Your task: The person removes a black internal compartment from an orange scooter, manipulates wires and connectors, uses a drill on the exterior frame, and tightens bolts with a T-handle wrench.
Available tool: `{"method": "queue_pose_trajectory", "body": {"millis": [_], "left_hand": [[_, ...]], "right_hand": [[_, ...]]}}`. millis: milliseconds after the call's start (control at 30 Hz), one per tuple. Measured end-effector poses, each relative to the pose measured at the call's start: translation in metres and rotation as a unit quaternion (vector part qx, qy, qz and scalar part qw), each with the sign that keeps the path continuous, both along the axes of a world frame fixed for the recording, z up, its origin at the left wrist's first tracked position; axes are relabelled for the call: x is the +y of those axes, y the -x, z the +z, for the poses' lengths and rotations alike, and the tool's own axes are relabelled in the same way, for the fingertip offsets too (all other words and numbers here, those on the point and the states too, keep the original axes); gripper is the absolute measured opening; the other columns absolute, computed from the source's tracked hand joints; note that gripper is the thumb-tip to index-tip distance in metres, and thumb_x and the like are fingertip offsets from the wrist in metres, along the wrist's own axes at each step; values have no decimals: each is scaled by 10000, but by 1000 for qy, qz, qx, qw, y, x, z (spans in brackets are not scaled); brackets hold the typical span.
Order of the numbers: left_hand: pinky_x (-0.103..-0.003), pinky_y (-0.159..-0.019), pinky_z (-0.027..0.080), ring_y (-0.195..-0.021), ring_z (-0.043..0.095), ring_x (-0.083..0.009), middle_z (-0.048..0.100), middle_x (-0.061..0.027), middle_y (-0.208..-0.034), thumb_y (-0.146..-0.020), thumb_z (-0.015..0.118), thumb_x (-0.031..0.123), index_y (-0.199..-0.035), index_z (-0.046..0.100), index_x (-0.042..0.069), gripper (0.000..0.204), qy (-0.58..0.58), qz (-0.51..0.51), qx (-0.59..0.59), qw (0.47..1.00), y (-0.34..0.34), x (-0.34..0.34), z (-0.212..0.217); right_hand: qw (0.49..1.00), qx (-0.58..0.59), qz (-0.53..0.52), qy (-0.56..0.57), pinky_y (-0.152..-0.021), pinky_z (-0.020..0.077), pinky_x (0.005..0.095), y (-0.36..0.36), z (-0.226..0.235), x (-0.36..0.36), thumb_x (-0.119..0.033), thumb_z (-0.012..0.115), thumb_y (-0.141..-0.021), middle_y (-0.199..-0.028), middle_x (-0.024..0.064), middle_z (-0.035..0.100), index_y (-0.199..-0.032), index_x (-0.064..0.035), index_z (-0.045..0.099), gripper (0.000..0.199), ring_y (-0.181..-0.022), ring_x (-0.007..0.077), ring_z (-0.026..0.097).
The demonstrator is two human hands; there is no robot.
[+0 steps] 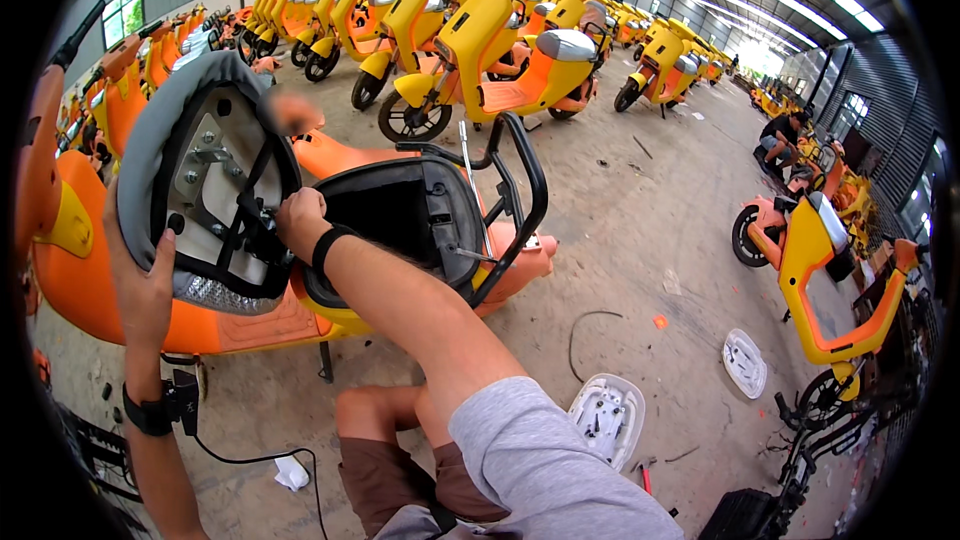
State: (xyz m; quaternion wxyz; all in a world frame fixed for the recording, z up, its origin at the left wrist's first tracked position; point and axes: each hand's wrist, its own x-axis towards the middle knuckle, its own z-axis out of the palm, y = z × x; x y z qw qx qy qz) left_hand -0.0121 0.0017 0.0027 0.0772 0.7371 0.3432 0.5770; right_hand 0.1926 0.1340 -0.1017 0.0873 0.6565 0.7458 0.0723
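Seat (205, 202), one, between left hand (147, 290) and right hand (302, 224), underside showing: clasped along left edge by the former; the latter curled at right edge, cannot tell around what. Beside it, one open compartment (400, 171); well rightward, two white shells (745, 365), one hammer (647, 479).

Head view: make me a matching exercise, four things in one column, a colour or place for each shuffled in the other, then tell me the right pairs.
Things
1. Scooter seat
2. Storage bin
3. Hammer-like tool
4. Crumpled tissue

Colours and places
A. White, on the floor
B. Red-handled, on the floor
C. Held by the left hand, underside facing the camera
D. Black, open-topped, in the nearest orange scooter

Right pairs: 1-C, 2-D, 3-B, 4-A.
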Motion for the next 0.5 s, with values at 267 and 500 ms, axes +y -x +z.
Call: {"method": "queue_pose_trajectory", "body": {"millis": [267, 500], "left_hand": [[-364, -1107, 310, -1317, 403, -274, 367, -169, -1448, -889, 565, -28, -1485, 268, 80, 675, -9, -3, -4, 1000, 2, 3, -6], [-346, -1066, 358, -1277, 440, -261, 384, -156, -1426, -889, 571, -29, -1485, 272, 105, 680, -4, -1, 8, 1000, -3, -2, 2]], "right_hand": [[998, -43, 36, 12, -517, 441, 387, -6, 16, -20, -272, 632, -823, -1005, -9, 682, -1079, -154, 703, 292, -842, 201, 654], [997, 1, 38, -69, -445, 421, 336, -9, 0, -8, -219, 597, -858, -964, -51, 703, -1029, -189, 738, 223, -841, 159, 677]]}}
